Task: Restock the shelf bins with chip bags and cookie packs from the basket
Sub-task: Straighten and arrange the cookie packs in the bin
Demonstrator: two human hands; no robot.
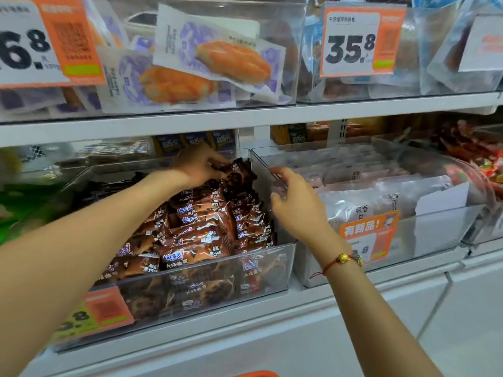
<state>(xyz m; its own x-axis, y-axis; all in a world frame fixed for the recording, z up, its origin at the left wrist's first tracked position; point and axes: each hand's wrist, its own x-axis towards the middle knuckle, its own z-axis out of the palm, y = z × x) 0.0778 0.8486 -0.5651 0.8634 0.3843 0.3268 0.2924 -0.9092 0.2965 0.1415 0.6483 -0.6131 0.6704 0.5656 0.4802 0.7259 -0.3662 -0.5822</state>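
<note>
- My left hand [197, 164] reaches deep into the clear bin [283, 265] on the lower shelf, fingers curled and pinching a dark brown cookie pack [238, 172] at the top rear of the pile.
- I read that pack as tilted, its long axis running from the hand toward the right, with the crimped end pointing at the bin's right wall; the far end is too dark for me to make out more.
- My right hand [296, 202] is at the top edge of that right wall, fingers bent and thumb raised; I cannot tell whether it actually grips the clear plastic or only rests against it.
- The bin is heaped with brown cookie packs [196, 232], most lying flat with their long axes across the bin, left to right, stacked up toward the back.
- The neighbouring bin [441, 227] to the right holds pale, whitish packs [362, 197] standing in rows, with an orange tag [367, 235] on its front.
- On the upper shelf, a clear bin [296, 77] holds white-and-purple bread packs [217, 53], lying tilted.
- A price tag [353, 40] reading 35.8 hangs on the upper bin to the right.
- A red cord bracelet [340, 261] sits on my right wrist.
- An orange rim [255, 374] shows at the bottom edge of the view.
</note>
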